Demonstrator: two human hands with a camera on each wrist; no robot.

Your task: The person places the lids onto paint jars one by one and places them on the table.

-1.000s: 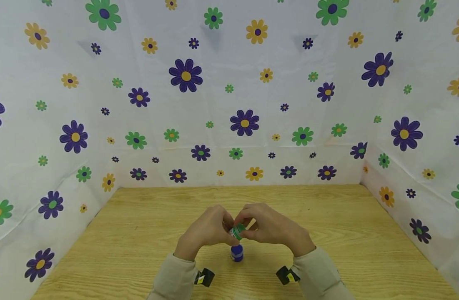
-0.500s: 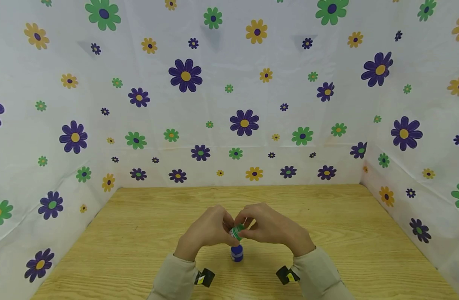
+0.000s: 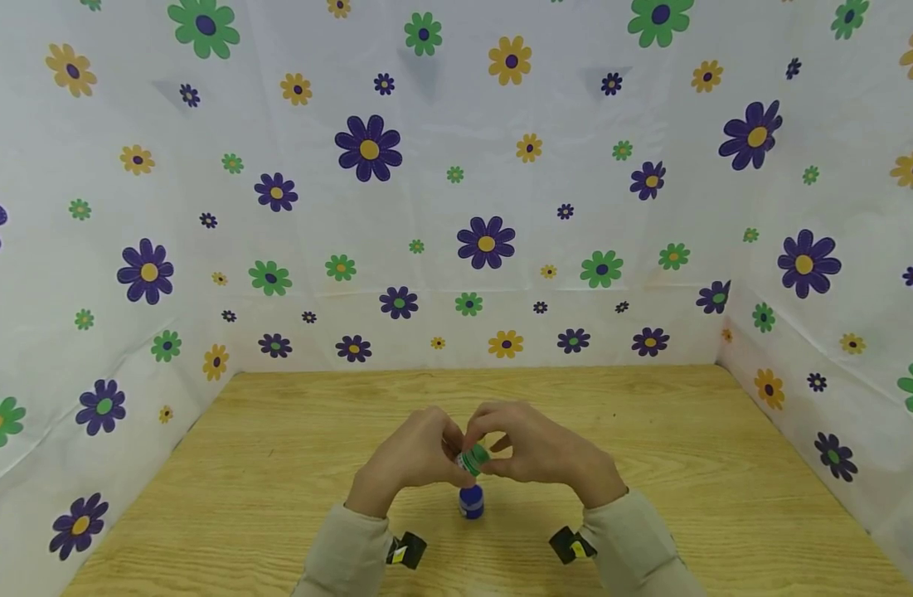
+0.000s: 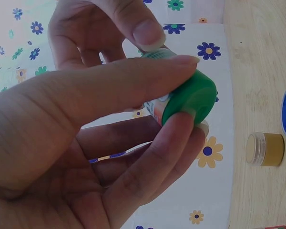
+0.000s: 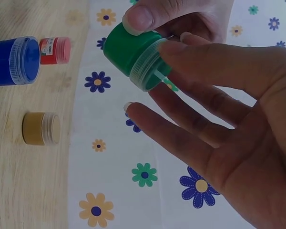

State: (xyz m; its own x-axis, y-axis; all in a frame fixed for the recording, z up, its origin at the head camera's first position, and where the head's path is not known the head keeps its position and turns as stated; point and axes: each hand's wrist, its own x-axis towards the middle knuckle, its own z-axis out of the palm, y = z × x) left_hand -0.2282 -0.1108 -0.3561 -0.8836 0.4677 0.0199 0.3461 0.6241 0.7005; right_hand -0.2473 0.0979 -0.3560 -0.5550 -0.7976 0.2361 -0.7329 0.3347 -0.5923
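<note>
A small green paint jar [image 3: 473, 459] with a clear ribbed lid [image 5: 145, 69] is held above the table, tilted, between both hands. My left hand [image 3: 417, 452] grips its green body, thumb on one side and fingers on the other, as the left wrist view shows. My right hand [image 3: 541, 448] pinches the lid by thumb and forefinger; its other fingers stretch out below the jar in the right wrist view. Beneath the hands a blue paint jar [image 3: 471, 503] stands on the table.
On the wooden table [image 3: 292, 464] the right wrist view also shows a yellow paint jar [image 5: 34, 129] and a red one [image 5: 48, 51], near the blue jar. White flowered cloth [image 3: 441, 199] rises behind the table and along both sides.
The right thumb and fingers have shifted slightly about the lid, and more of the jar's green end shows between them. Left hand and blue jar stay in place.
</note>
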